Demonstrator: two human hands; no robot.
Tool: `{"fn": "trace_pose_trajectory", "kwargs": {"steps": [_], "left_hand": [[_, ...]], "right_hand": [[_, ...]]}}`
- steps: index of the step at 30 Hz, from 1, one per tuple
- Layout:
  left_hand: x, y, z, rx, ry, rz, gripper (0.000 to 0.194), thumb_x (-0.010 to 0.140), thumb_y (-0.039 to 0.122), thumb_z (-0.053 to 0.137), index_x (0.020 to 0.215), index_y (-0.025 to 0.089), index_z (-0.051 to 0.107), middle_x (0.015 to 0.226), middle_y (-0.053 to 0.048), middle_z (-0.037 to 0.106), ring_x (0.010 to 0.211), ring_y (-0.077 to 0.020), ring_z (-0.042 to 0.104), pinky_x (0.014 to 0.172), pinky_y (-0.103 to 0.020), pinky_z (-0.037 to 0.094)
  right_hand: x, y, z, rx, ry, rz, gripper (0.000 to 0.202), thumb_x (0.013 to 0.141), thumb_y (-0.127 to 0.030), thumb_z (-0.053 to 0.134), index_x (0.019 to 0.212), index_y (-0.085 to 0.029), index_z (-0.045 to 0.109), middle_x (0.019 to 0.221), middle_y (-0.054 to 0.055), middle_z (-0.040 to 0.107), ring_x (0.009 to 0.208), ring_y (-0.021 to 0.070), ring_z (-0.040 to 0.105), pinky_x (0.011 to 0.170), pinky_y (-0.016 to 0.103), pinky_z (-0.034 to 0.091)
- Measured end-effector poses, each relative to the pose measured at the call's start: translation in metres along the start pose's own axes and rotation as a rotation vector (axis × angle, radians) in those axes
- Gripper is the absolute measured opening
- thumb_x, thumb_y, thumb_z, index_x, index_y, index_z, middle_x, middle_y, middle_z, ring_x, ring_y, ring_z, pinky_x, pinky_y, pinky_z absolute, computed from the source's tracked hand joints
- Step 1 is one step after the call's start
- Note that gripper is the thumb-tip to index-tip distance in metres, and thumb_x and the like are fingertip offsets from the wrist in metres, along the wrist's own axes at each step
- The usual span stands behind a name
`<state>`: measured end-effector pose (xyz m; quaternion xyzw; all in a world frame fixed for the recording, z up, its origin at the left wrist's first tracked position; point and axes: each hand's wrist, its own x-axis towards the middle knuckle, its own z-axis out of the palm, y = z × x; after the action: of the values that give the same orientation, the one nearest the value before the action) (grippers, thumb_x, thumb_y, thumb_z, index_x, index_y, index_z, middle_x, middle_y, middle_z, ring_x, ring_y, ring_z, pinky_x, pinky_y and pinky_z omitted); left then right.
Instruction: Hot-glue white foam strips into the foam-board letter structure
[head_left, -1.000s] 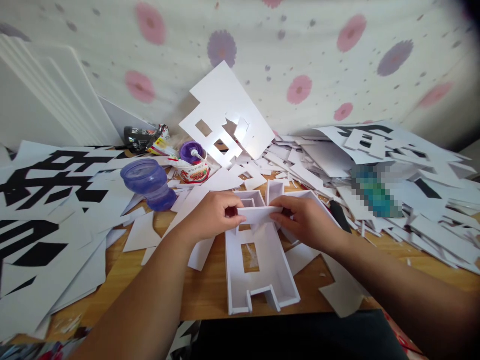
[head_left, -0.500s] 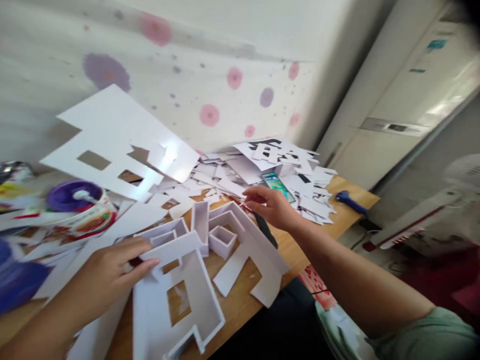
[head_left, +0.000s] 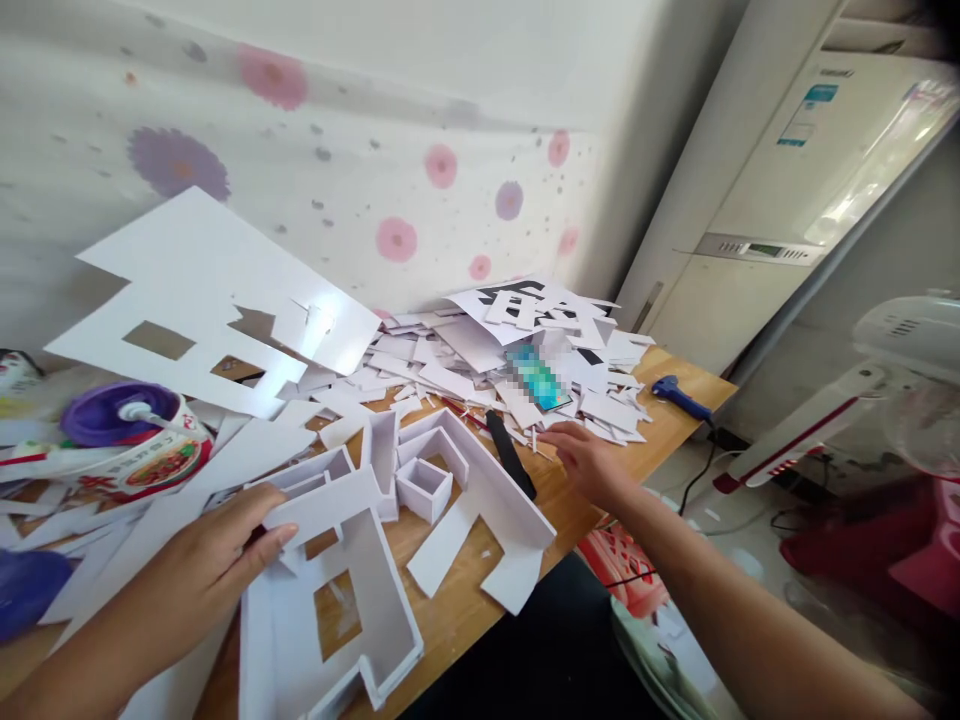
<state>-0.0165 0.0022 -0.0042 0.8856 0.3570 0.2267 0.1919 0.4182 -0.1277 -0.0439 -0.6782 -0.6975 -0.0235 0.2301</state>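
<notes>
White strip (head_left: 336, 503) pinched between left hand's (head_left: 229, 545) thumb and fingers, across the open-topped white box (head_left: 379, 572) near the tabletop's (head_left: 561, 505) front edge. Right hand (head_left: 592, 467) near that edge, farther right, fingers partly curled by thin scraps (head_left: 537, 440); can't tell if holding anything. Blue glue gun (head_left: 679, 397) at tabletop's right end.

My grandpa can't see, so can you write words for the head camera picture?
A person's left hand pinches a white strip across an open-topped white model on a wooden table. The right hand hangs near white scraps, with a blue glue gun lying farther right.
</notes>
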Motion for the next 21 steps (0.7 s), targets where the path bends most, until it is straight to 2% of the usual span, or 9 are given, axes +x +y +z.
{"fn": "trace_pose_trajectory", "kwargs": {"steps": [3, 5, 9, 12, 14, 17, 19, 20, 21], "left_hand": [[0.000, 0.015, -0.004, 0.100, -0.013, -0.045, 0.019, 0.087, 0.042, 0.049, 0.080, 0.026, 0.056, 0.073, 0.001, 0.063, 0.069, -0.0233, 0.061, 0.063, -0.032, 0.047], [-0.001, 0.025, -0.006, 0.132, -0.039, -0.047, 0.020, 0.089, 0.038, 0.045, 0.080, 0.023, 0.055, 0.079, -0.002, 0.063, 0.074, -0.0223, 0.062, 0.068, -0.031, 0.047], [-0.002, 0.035, -0.007, 0.157, -0.076, -0.068, 0.019, 0.091, 0.033, 0.042, 0.084, 0.021, 0.054, 0.084, -0.004, 0.061, 0.078, -0.0200, 0.059, 0.072, -0.030, 0.046], [-0.004, 0.037, -0.007, 0.144, -0.080, -0.090, 0.015, 0.090, 0.030, 0.043, 0.083, 0.021, 0.052, 0.085, -0.003, 0.059, 0.077, -0.0192, 0.056, 0.071, -0.030, 0.044], [-0.005, 0.039, -0.007, 0.135, -0.082, -0.096, 0.013, 0.089, 0.028, 0.043, 0.080, 0.021, 0.050, 0.084, -0.003, 0.058, 0.077, -0.0190, 0.055, 0.070, -0.029, 0.043], [-0.006, 0.041, -0.007, 0.128, -0.092, -0.101, 0.012, 0.088, 0.024, 0.043, 0.077, 0.021, 0.046, 0.081, -0.002, 0.055, 0.076, -0.0187, 0.055, 0.067, -0.029, 0.040], [-0.006, 0.042, -0.008, 0.115, -0.095, -0.109, 0.013, 0.089, 0.024, 0.044, 0.076, 0.021, 0.045, 0.081, -0.002, 0.054, 0.076, -0.0191, 0.055, 0.067, -0.029, 0.039], [-0.006, 0.042, -0.008, 0.106, -0.092, -0.112, 0.013, 0.089, 0.024, 0.045, 0.076, 0.021, 0.045, 0.081, -0.002, 0.055, 0.077, -0.0194, 0.055, 0.067, -0.029, 0.039], [-0.007, 0.042, -0.008, 0.097, -0.088, -0.113, 0.013, 0.089, 0.024, 0.045, 0.076, 0.021, 0.046, 0.081, -0.002, 0.055, 0.078, -0.0197, 0.055, 0.067, -0.029, 0.039]], "right_hand": [[0.020, -0.026, 0.009, -0.014, -0.150, -0.191, 0.059, 0.079, 0.001, 0.050, 0.124, -0.035, 0.065, 0.141, 0.006, 0.054, 0.118, 0.0237, 0.059, 0.094, 0.039, 0.051], [0.032, -0.034, 0.012, -0.016, -0.220, -0.293, 0.063, 0.074, 0.003, 0.054, 0.122, -0.036, 0.067, 0.144, 0.007, 0.051, 0.118, 0.0275, 0.058, 0.094, 0.042, 0.050], [0.047, -0.017, 0.015, -0.007, -0.265, -0.419, 0.055, 0.076, 0.003, 0.053, 0.115, -0.031, 0.070, 0.132, 0.010, 0.061, 0.109, 0.0264, 0.063, 0.091, 0.042, 0.051], [0.048, 0.000, 0.006, 0.015, -0.116, -0.418, 0.041, 0.080, -0.007, 0.056, 0.111, -0.030, 0.069, 0.125, 0.010, 0.065, 0.100, 0.0266, 0.067, 0.081, 0.040, 0.054], [0.045, -0.007, -0.010, 0.077, 0.070, -0.383, 0.033, 0.083, -0.014, 0.060, 0.112, -0.029, 0.065, 0.124, 0.014, 0.063, 0.102, 0.0297, 0.066, 0.084, 0.044, 0.053], [0.037, -0.053, -0.041, 0.341, 0.505, -0.162, 0.025, 0.078, -0.025, 0.073, 0.100, -0.035, 0.065, 0.107, 0.010, 0.067, 0.098, 0.0335, 0.065, 0.087, 0.050, 0.048], [0.031, -0.094, -0.055, 0.462, 0.527, 0.074, 0.019, 0.077, -0.033, 0.075, 0.092, -0.038, 0.065, 0.099, 0.006, 0.066, 0.091, 0.0345, 0.065, 0.078, 0.051, 0.049], [0.029, -0.112, -0.057, 0.547, 0.527, 0.162, 0.017, 0.081, -0.037, 0.071, 0.096, -0.041, 0.064, 0.097, 0.004, 0.064, 0.084, 0.0327, 0.065, 0.072, 0.050, 0.049], [0.027, -0.127, -0.057, 0.615, 0.577, 0.140, 0.018, 0.081, -0.038, 0.069, 0.098, -0.042, 0.064, 0.095, 0.003, 0.063, 0.075, 0.0298, 0.065, 0.066, 0.049, 0.050]]}}
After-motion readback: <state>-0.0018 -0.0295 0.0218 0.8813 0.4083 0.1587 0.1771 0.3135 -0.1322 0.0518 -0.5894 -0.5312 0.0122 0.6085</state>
